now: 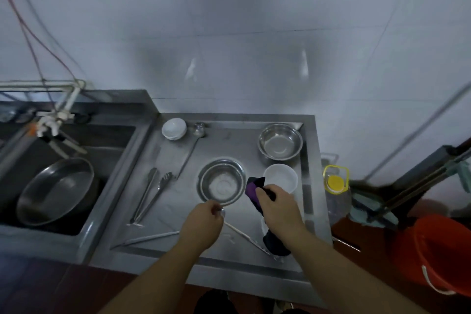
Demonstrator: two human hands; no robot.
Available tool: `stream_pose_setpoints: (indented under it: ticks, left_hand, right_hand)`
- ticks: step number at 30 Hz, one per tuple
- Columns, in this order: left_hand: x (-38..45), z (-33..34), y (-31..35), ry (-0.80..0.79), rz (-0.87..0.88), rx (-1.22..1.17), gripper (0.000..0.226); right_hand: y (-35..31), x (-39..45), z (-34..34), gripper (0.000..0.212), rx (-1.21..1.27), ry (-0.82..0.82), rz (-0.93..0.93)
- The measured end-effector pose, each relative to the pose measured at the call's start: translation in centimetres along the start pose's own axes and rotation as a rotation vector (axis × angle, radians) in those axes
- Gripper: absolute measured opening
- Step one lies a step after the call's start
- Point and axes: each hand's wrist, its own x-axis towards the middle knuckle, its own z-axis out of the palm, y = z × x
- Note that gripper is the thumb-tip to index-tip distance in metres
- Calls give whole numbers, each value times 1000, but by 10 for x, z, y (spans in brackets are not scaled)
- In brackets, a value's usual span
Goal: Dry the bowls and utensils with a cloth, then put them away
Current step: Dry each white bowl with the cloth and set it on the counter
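My left hand [204, 219] is closed on the shiny end of a thin long utensil [242, 233]. The utensil slants down to the right across the steel drainboard [178, 211]. Just beyond that hand sits a steel bowl [221, 182]. My right hand [276, 208] grips a purple and black cloth [252, 187], whose dark tail hangs below the wrist. Behind the right hand stands a white bowl [283, 176]. A white rim [262, 225] shows under my right wrist, mostly hidden.
A second steel bowl [280, 141] is at the back right, with a small white bowl [174, 129] and a ladle [198, 130] at the back left. Tongs [153, 194] and a metal rod [150, 237] lie on the left. The sink holds a steel basin [56, 191]. An oil bottle [336, 186] and an orange bucket [443, 252] stand on the right.
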Motion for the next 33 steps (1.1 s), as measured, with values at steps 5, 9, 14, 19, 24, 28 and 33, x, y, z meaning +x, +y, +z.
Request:
stream_pose_setpoints:
  ticks: [5,9,14,19,24,28,33]
  left_hand:
    - [15,-38,-39,-5,-12,67,33]
    - [44,-66,-79,-27,-42,88,41]
    - [111,-101,-134,-62,-15,104,44]
    - [179,-137,-182,-167,32,172,41]
    - [234,-166,-220,-211,48,219,45]
    - [278,-178,-239,-226,69,240,38]
    - [327,-179,-246,-229,67,252,37]
  right_hand:
    - [-29,20,45,12,-147,-67,-85]
    - [-49,41,88,7,-204,-95,-111]
    - [-76,79,156,16,-236,-46,-71]
    - [-100,118,234,27,-272,-14,28]
    - [-115,143,295,19,-282,4,67]
    - [-123,164,325,16,-306,28,77]
    - [-126,197,346,31,-371,2,69]
